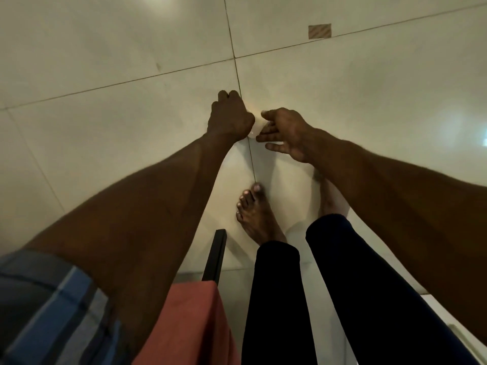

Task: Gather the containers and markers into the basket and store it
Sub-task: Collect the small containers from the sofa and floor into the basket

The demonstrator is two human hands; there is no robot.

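Both my arms reach down over the pale tiled floor (131,61). My left hand (229,118) is curled into a fist around a small whitish container (256,125); only a sliver of it shows at the hand's right side. My right hand (287,134) is just right of it, fingers spread and straight, the fingertips at or touching the container. The basket and the markers are out of view.
My bare feet (257,212) and dark trouser legs stand below the hands. A black bar (217,255) rises beside a red cloth (192,320) at the bottom centre. A white furniture edge (448,312) lies at the bottom right. A brown patch (319,31) marks a far tile.
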